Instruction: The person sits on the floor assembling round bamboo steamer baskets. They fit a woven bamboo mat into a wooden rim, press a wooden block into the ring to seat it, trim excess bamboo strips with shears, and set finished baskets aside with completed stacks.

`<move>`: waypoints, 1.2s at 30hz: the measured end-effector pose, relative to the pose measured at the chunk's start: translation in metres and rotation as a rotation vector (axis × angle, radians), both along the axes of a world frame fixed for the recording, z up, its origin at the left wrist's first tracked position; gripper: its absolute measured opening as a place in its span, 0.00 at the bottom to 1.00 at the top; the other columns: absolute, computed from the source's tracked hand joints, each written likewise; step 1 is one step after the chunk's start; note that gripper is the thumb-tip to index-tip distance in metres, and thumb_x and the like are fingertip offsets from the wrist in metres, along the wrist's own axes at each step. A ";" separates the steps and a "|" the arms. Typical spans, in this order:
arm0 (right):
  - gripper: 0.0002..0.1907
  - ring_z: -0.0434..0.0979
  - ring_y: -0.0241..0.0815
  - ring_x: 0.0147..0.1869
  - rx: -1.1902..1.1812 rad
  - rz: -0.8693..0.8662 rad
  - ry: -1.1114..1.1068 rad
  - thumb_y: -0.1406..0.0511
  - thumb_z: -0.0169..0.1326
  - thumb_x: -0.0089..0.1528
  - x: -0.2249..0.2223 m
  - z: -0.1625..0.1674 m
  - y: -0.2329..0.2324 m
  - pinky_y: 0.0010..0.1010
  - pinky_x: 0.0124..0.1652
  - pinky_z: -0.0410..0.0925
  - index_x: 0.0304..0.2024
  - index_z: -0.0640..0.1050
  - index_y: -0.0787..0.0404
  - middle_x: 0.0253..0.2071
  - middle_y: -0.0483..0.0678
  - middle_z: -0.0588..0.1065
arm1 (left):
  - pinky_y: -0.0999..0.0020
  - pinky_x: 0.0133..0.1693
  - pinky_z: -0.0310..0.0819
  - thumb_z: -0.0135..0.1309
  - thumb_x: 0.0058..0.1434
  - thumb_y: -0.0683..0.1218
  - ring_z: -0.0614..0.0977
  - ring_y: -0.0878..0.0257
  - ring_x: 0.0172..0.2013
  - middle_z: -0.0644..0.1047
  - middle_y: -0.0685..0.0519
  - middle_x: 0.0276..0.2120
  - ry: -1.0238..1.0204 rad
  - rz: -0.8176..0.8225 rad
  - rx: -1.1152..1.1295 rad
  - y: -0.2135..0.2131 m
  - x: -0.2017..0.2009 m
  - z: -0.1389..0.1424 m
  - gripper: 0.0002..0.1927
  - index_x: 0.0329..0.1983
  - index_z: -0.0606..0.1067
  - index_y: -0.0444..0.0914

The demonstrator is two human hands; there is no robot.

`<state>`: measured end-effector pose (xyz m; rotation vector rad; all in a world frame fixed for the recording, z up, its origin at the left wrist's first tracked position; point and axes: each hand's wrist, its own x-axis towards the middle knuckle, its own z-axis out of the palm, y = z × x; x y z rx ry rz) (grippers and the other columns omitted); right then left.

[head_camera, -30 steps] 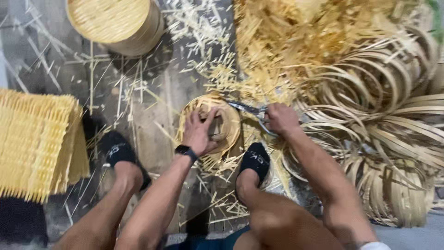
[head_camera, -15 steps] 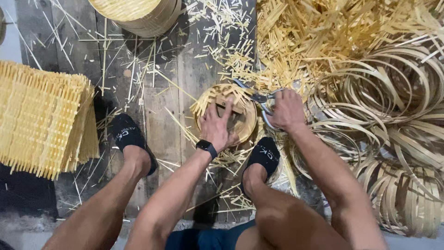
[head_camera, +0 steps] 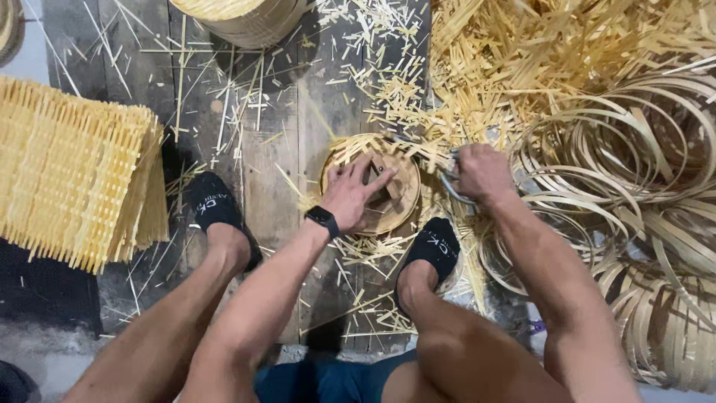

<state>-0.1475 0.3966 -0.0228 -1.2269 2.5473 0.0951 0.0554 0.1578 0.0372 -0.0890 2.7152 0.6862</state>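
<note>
I note the left hand [head_camera: 352, 195] now pressed flat, fingers spread, on the round bamboo tray [head_camera: 373, 186] between the feet (it sat nearer mid-frame before), while the right hand [head_camera: 481, 173], shifted rightward, grips shears [head_camera: 450, 181] at its rim, so trimming appears underway.

Plank floor [head_camera: 283, 149] w/ bamboo offcuts [head_camera: 388, 82], mats [head_camera: 74, 179].
</note>
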 end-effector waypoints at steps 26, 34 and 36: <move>0.26 0.77 0.52 0.52 0.095 0.050 0.020 0.49 0.55 0.64 0.001 -0.002 -0.015 0.44 0.50 0.73 0.50 0.77 0.64 0.47 0.57 0.76 | 0.37 0.61 0.53 0.68 0.39 0.57 0.60 0.35 0.64 0.57 0.32 0.67 0.060 0.337 -0.034 0.025 -0.001 -0.001 0.39 0.60 0.77 0.57; 0.22 0.78 0.53 0.48 0.104 0.024 -0.028 0.53 0.52 0.64 0.002 0.002 -0.015 0.46 0.47 0.72 0.49 0.77 0.64 0.44 0.58 0.76 | 0.42 0.60 0.54 0.71 0.33 0.55 0.61 0.40 0.65 0.59 0.35 0.67 0.051 0.108 -0.010 0.005 -0.004 0.006 0.41 0.58 0.78 0.60; 0.24 0.77 0.54 0.48 0.061 0.028 -0.029 0.51 0.53 0.63 0.004 0.004 -0.018 0.48 0.46 0.72 0.49 0.77 0.63 0.43 0.59 0.75 | 0.41 0.61 0.53 0.73 0.31 0.54 0.61 0.41 0.65 0.59 0.38 0.67 0.032 0.062 -0.019 0.001 -0.004 0.003 0.42 0.57 0.78 0.61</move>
